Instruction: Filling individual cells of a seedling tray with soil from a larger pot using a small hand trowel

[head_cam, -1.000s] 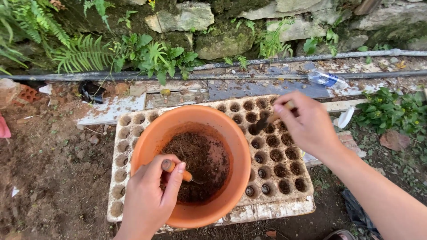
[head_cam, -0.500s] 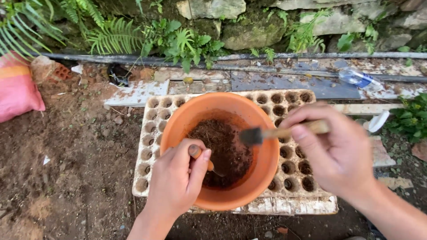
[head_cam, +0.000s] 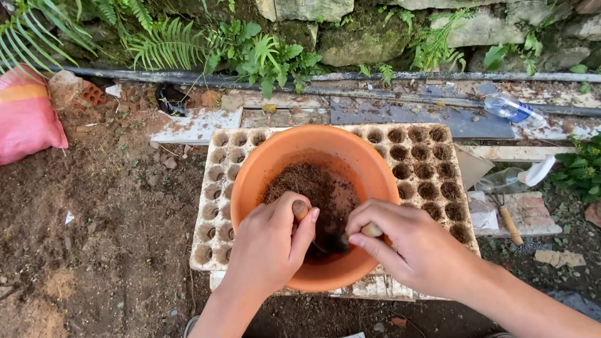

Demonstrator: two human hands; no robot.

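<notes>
Over orange bowl (head_cam: 263, 169), both hands (head_cam: 272, 247) gripping tools

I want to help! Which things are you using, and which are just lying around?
In use: left hand, right hand, two small tools, orange bowl, soil, seed tray.

Lying about: bottle, pink sack, brick, spare tool.

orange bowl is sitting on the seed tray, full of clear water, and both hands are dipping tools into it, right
Not quite. The head view shows the orange bowl holding dark, fibrous soil, not clear water. The rest holds: it sits on the seed tray, and the left hand and right hand each dip a tool into it.
</notes>
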